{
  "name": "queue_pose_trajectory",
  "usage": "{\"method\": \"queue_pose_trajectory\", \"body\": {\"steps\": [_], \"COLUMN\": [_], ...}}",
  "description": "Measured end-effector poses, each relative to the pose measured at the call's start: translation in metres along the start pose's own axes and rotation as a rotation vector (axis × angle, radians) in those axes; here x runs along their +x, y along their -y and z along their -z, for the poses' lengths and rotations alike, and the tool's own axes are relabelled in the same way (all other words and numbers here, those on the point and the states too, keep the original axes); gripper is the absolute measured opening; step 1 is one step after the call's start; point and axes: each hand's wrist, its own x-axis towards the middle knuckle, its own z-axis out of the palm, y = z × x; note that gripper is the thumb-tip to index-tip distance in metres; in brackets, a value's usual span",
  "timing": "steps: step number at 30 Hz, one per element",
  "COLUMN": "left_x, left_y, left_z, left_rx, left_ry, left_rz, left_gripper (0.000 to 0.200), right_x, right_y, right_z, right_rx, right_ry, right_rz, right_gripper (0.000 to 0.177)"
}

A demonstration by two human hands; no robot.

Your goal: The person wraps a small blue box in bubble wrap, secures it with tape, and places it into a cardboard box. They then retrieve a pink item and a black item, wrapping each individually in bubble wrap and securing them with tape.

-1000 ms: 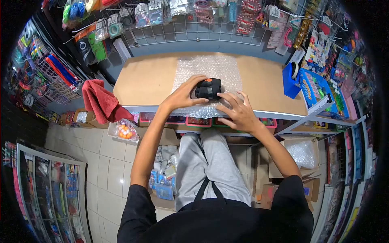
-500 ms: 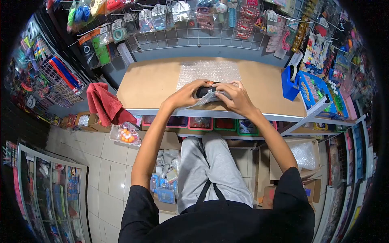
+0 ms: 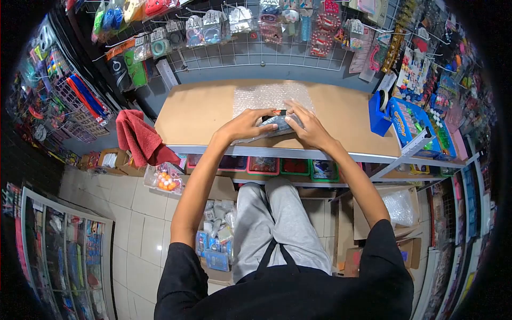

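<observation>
A dark item with a small orange-and-black patch (image 3: pixel 279 112) lies at the table's front middle, partly covered by clear bubble wrap (image 3: pixel 273 130). My left hand (image 3: pixel 244 126) grips its left end, thumb on the near side and fingers over the far side. At the right end, my right hand (image 3: pixel 308 127) has its thumb pressed on the wrap; its fingers reach over the far side, and the forefinger is smeared by motion. Just beyond both hands a flat sheet of bubble wrap (image 3: pixel 273 95) is spread on the brown tabletop (image 3: pixel 197 114). What exactly the item is cannot be made out.
A blue tape dispenser (image 3: pixel 380 114) and a blue display box (image 3: pixel 404 125) stand at the table's right end. A red cloth (image 3: pixel 137 138) hangs at the left corner. Baskets (image 3: pixel 263 164) sit under the tabletop. Packaged goods (image 3: pixel 210 34) hang on the wall grid behind.
The near flap of bubble wrap has been pressed down over the dark item, hiding more of it. My right fingers have loosened and stretched toward the far side; my left thumb has moved onto the wrap.
</observation>
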Motion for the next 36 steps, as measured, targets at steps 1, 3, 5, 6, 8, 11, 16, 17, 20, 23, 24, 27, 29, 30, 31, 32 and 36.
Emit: {"method": "queue_pose_trajectory", "body": {"steps": [1,3,5,6,8,11,16,17,20,23,24,27,29,30,31,32,36], "left_x": [0.000,0.004,0.011,0.014,0.015,0.015,-0.015,-0.021,-0.029,-0.025,-0.021,-0.011,-0.006,-0.003,0.000,0.002,0.009], "left_y": [0.000,0.008,0.015,0.012,0.006,-0.002,-0.056,-0.063,-0.049,-0.024,-0.020,-0.012,-0.009,-0.007,-0.005,-0.003,0.003], "left_z": [0.002,0.006,0.008,0.011,0.016,0.018,0.001,-0.008,-0.049,-0.068,-0.069,-0.074,-0.073,-0.069,-0.065,-0.059,-0.039], "left_rx": [0.003,-0.016,0.008,0.042,0.093,0.256,0.793,0.866,0.734,0.801,0.830,0.761,0.587,0.502,0.523,0.545,0.454], "left_ry": [0.009,0.042,0.080,0.105,0.136,0.014,-0.364,-0.394,-0.367,-0.388,-0.407,-0.471,-0.485,-0.492,-0.484,-0.476,-0.379], "left_rz": [0.015,0.015,0.017,0.021,0.054,0.013,-0.257,-0.296,-0.271,-0.243,-0.246,-0.274,-0.258,-0.250,-0.284,-0.316,-0.341], "left_gripper": [0.054,0.054,0.053,0.053,0.053,0.052,0.057,0.058,0.067,0.070,0.070,0.065,0.060,0.057,0.053,0.050,0.040], "right_x": [0.001,0.003,0.003,0.003,0.005,0.003,0.005,0.003,0.000,0.003,0.005,0.005,0.005,0.006,0.007,0.008,0.008], "right_y": [0.003,0.006,0.002,0.004,0.007,-0.005,-0.001,0.001,-0.011,-0.010,-0.004,-0.013,-0.017,-0.020,-0.024,-0.027,-0.020], "right_z": [0.003,0.003,-0.001,0.000,0.002,-0.006,-0.005,-0.004,-0.013,-0.012,-0.005,-0.003,-0.004,-0.004,-0.004,-0.005,0.004], "right_rx": [0.087,0.171,0.161,0.166,0.181,0.202,0.211,0.192,0.299,0.338,0.294,0.337,0.414,0.452,0.445,0.438,0.350], "right_ry": [0.089,0.169,0.156,0.147,0.127,0.106,0.081,0.085,0.039,0.081,0.141,0.175,0.185,0.189,0.206,0.223,0.324], "right_rz": [-0.119,-0.258,-0.296,-0.297,-0.299,-0.327,-0.359,-0.372,-0.262,-0.301,-0.320,-0.276,-0.313,-0.329,-0.323,-0.316,-0.298], "right_gripper": [0.028,0.030,0.030,0.030,0.031,0.029,0.027,0.027,0.027,0.030,0.033,0.037,0.038,0.039,0.041,0.044,0.056]}}
